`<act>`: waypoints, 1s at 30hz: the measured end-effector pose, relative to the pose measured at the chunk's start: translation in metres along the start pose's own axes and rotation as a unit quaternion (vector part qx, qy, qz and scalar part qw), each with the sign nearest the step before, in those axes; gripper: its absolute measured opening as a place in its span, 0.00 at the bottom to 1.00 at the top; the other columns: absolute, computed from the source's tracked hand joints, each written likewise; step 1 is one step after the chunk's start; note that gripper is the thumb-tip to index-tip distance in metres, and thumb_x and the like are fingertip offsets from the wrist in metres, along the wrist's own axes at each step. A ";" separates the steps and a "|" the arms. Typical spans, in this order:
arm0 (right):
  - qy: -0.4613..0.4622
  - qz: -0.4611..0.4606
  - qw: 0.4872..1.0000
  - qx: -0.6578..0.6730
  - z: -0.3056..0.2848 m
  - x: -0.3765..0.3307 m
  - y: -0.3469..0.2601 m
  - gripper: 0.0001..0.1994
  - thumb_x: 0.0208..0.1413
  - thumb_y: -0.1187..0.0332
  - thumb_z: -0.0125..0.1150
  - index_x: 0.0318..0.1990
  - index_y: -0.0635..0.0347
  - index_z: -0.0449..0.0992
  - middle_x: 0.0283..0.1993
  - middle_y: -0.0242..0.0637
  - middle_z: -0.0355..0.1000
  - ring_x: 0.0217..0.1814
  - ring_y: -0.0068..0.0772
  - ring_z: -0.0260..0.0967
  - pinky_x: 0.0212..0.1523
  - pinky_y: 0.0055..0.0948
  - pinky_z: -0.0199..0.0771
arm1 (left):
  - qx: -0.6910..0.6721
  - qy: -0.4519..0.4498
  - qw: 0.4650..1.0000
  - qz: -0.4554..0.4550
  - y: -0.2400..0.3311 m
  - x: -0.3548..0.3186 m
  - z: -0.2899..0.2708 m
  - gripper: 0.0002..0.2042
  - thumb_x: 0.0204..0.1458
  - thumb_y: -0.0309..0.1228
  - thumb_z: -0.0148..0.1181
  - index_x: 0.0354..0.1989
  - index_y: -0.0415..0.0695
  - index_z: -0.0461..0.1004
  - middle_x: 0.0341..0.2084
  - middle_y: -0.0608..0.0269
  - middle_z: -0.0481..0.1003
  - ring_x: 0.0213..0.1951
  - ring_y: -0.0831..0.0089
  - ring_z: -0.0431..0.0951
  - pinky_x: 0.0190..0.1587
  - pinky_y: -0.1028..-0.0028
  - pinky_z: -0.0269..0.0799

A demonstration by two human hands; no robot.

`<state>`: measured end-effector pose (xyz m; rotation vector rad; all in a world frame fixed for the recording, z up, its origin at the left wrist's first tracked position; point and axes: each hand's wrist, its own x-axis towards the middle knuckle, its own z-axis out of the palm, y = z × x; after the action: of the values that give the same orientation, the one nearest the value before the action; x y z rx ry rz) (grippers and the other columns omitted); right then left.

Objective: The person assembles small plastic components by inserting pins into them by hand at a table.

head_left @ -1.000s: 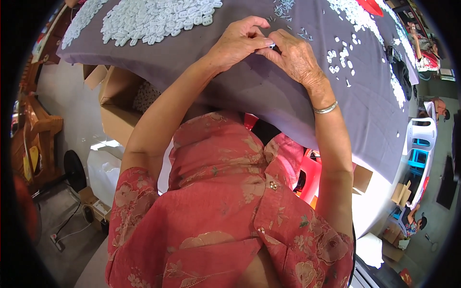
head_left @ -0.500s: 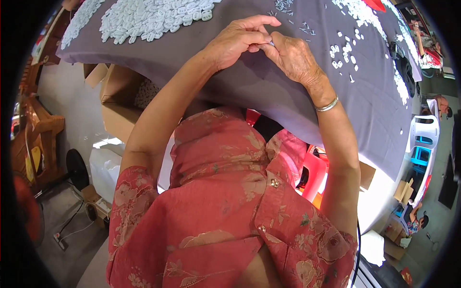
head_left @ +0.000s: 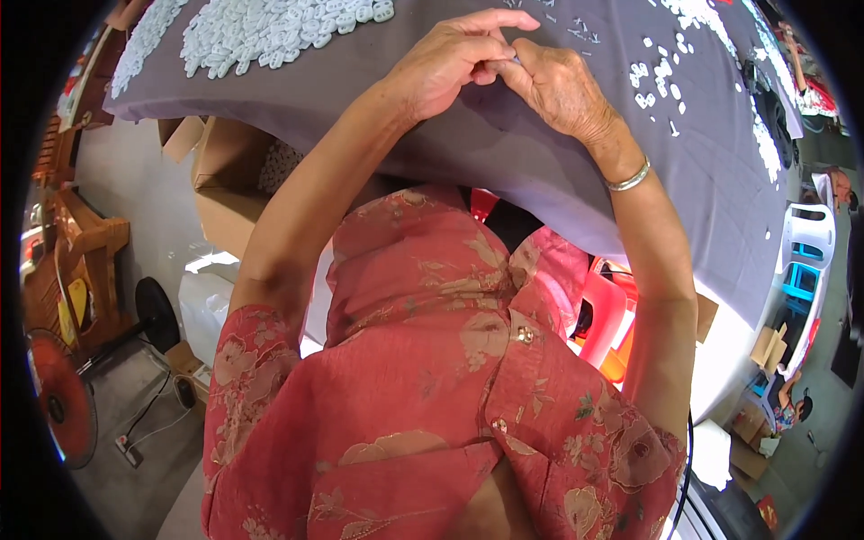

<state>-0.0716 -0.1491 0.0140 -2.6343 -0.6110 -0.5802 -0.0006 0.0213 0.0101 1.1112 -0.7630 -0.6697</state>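
Over the near part of the grey-covered table, my left hand and my right hand meet fingertip to fingertip. Between them a small pale piece just shows; the fingers cover most of it, so its exact kind cannot be made out. Thumb and fingers of the left hand are pinched at it, while one finger stretches out above. The right hand has its thumb and curled fingers closed on the same piece from the other side.
A heap of white oval plastic pieces lies at the far left. Tiny grey pin-like parts and scattered white pieces lie beyond my right hand. Below the table edge at left stands an open cardboard box; a fan is farther left.
The hands sit slightly higher in the picture, and the whole view has shifted a little. Both hands stay pinched together at the small piece, with little visible finger movement.
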 end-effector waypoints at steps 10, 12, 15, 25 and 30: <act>-0.014 0.003 1.000 0.008 -0.005 0.005 0.005 0.13 0.59 0.59 0.57 0.34 0.61 0.69 0.25 0.48 0.69 0.28 0.55 0.69 0.25 0.43 0.68 | -0.051 0.077 0.992 -0.087 0.000 0.003 0.003 0.16 0.55 0.24 0.49 0.52 0.40 0.71 0.27 0.69 0.67 0.24 0.81 0.64 0.27 0.81 0.60; 0.011 0.000 1.000 0.012 -0.003 0.007 0.005 0.15 0.57 0.58 0.60 0.33 0.60 0.67 0.22 0.45 0.67 0.24 0.51 0.67 0.24 0.40 0.68 | 0.036 -0.034 0.986 0.162 -0.001 0.005 -0.001 0.15 0.55 0.23 0.51 0.52 0.40 0.70 0.27 0.69 0.68 0.24 0.81 0.65 0.27 0.81 0.60; 0.048 0.061 0.995 0.068 -0.009 0.003 0.002 0.17 0.53 0.56 0.64 0.32 0.59 0.65 0.18 0.40 0.64 0.19 0.42 0.63 0.22 0.35 0.67 | 0.024 0.119 0.990 -0.065 0.018 0.005 0.007 0.16 0.55 0.22 0.52 0.52 0.40 0.70 0.27 0.68 0.68 0.24 0.81 0.65 0.26 0.82 0.59; 0.065 0.057 0.995 0.042 -0.009 0.006 -0.002 0.17 0.49 0.64 0.68 0.25 0.59 0.63 0.17 0.39 0.62 0.16 0.35 0.59 0.21 0.33 0.63 | 0.200 0.232 0.952 0.005 0.033 0.003 -0.027 0.08 0.50 0.29 0.62 0.36 0.38 0.77 0.25 0.67 0.75 0.27 0.82 0.72 0.30 0.81 0.68; 0.086 0.102 0.988 0.081 -0.013 0.007 -0.002 0.17 0.47 0.70 0.69 0.22 0.60 0.61 0.16 0.37 0.59 0.16 0.30 0.53 0.18 0.28 0.60 | 0.321 0.318 0.891 0.046 0.054 0.001 -0.084 0.09 0.49 0.31 0.63 0.34 0.40 0.78 0.22 0.66 0.76 0.26 0.81 0.72 0.30 0.79 0.68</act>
<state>-0.0705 -0.1510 0.0286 -2.4247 -0.3164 -0.6563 0.0730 0.0808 0.0402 1.7634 -0.4551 0.0787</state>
